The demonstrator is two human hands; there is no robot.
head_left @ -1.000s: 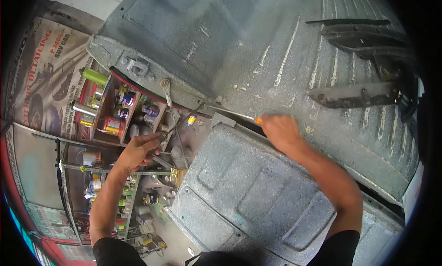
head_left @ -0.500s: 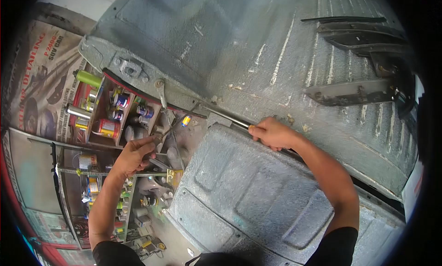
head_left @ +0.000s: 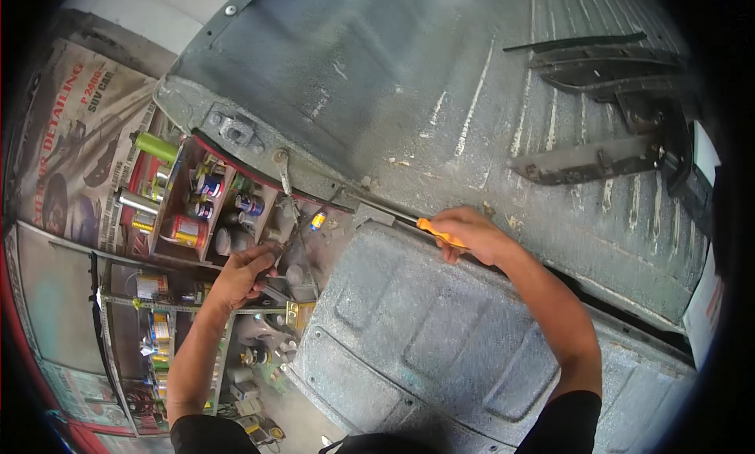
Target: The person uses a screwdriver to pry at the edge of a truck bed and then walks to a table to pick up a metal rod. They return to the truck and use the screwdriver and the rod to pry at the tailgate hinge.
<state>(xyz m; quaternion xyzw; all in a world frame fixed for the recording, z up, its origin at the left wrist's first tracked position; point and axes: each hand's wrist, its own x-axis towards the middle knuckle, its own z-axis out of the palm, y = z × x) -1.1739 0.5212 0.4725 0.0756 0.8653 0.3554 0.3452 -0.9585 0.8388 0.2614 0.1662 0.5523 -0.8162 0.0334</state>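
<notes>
My right hand (head_left: 472, 235) is closed around the yellow handle of a screwdriver (head_left: 437, 232). Its metal shaft lies along the gap between the grey truck bed (head_left: 425, 124) and the lowered tailgate (head_left: 440, 312), pointing left to the corner of the bed. My left hand (head_left: 244, 279), fingers pinched, grips the near end of a thin dark rod (head_left: 303, 228). The rod slants up to the same corner, its far end close to the screwdriver's tip. A metal hinge arm (head_left: 283, 169) hangs from the bed's side just beyond it.
Black plastic trim pieces (head_left: 590, 161) lie on the ribbed bed floor at right. Left of the truck, a shelf (head_left: 212, 307) holds several paint cans and bottles. A printed banner (head_left: 82, 139) hangs behind it. Power tools (head_left: 259, 426) lie below at lower left.
My right hand has shifted a little and opened its grip, so more of the yellow screwdriver handle shows. My left hand has moved slightly right and down with the rod. The view has shifted slightly.
</notes>
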